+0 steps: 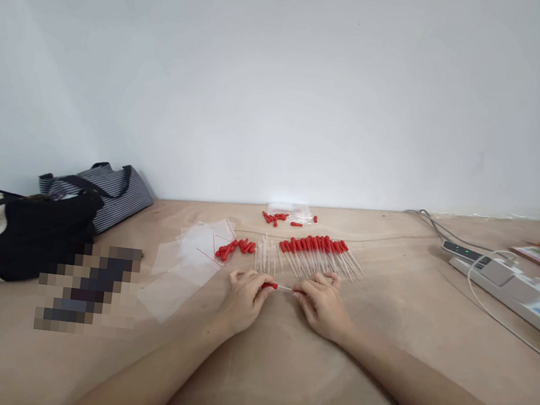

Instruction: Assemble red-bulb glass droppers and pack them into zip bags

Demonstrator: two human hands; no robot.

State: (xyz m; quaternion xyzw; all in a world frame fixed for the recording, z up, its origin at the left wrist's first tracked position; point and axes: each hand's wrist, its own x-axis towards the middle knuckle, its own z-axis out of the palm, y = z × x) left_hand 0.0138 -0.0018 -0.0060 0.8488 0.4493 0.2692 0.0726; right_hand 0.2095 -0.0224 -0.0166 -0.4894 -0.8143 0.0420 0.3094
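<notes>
Between my hands lies a dropper, its red rubber bulb pinched by my left hand. The clear glass tube runs from the bulb to my right hand, whose fingers are closed on its other end. Just beyond my right hand is a row of droppers with red bulbs, tubes pointing towards me. Left of the row, several bare glass tubes lie side by side. Loose red bulbs are heaped past my left hand, and a few more red bulbs sit farther back.
Clear plastic bags spread at the left. Behind them stand a black bag and a striped bag. A power strip with a white cable is on the right. The wooden table meets a pale wall.
</notes>
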